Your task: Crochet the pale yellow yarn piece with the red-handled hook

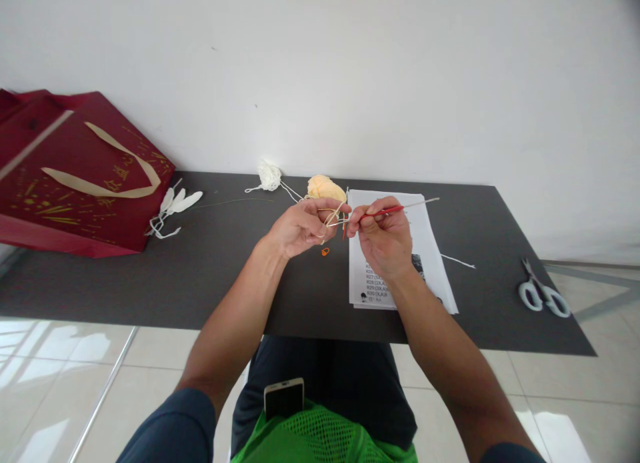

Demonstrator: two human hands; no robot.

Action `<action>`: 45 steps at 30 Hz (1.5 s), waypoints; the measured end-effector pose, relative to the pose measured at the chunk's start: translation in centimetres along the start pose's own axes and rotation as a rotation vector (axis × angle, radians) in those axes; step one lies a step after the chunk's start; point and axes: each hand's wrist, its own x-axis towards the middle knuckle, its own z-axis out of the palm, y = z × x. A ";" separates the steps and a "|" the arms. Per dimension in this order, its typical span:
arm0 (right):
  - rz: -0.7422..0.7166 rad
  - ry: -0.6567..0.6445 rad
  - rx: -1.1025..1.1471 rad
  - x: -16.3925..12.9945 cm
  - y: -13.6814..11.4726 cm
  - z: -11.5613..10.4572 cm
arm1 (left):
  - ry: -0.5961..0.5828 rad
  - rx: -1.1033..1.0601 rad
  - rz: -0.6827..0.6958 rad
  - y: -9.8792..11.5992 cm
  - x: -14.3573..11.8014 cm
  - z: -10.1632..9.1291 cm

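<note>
"What are we holding?"
"Our right hand (386, 240) pinches the hook (384, 212); our left hand (304, 227), fingers bent, holds the looped yarn (336, 214)."
"Where do they meet?"
"Between our hands, above the table (225, 270), near the yellow ball (326, 187)."

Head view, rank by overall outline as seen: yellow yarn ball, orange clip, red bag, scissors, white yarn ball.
1. Red bag
2. Scissors
3. Yellow yarn ball
4. White yarn ball
5. Orange clip
</note>
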 end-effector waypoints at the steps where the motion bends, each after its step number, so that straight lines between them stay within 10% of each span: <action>1: 0.020 0.012 0.006 0.0 -0.1 0.0 | -0.006 0.002 -0.007 0.0 0.0 0.0; 22: 0.085 0.014 0.079 -0.2 -0.8 0.4 | -0.020 -0.003 0.023 -0.1 0.0 0.3; 32: 0.239 0.229 0.264 0.1 0.1 1.0 | 0.305 0.226 0.425 -1.4 0.5 1.3; 45: 0.147 0.304 0.122 0.1 1.1 1.5 | 0.497 0.373 0.512 -2.4 1.2 2.1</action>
